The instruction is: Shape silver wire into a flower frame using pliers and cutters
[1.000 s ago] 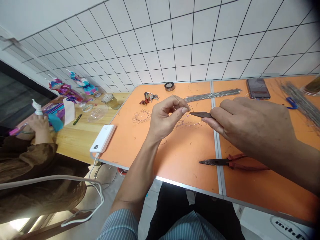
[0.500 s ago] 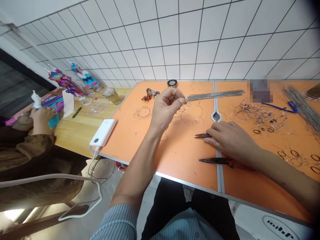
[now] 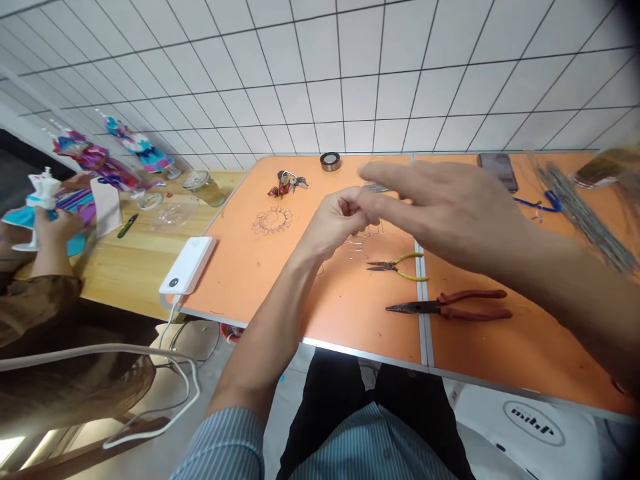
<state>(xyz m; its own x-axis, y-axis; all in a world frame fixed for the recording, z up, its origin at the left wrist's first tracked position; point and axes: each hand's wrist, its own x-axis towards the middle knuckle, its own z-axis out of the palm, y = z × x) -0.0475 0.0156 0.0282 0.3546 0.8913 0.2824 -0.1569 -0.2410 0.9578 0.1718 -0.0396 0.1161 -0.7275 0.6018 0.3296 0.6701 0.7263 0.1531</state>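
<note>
My left hand is closed in a pinch around a bundle of thin metal wires, of which only a short stretch shows. My right hand is raised over it with fingers stretched out, slightly blurred; its fingertips overlap the left hand, and I cannot tell whether they touch the wires. Below the hands lie yellow-handled pliers and, closer to me, red-handled long-nose pliers. Partly hidden under my left hand is a bent wire frame. A looped wire ring lies to the left.
A tape roll, keys and a white power bank lie on the orange table. At right are a phone and more wires. A co-worker's hand holds a small white dress form at left.
My right hand has let go of the yellow-handled pliers and risen up-left to my left hand, its fingers straightening. The view has shifted slightly right. The co-worker's dress form shows more fully.
</note>
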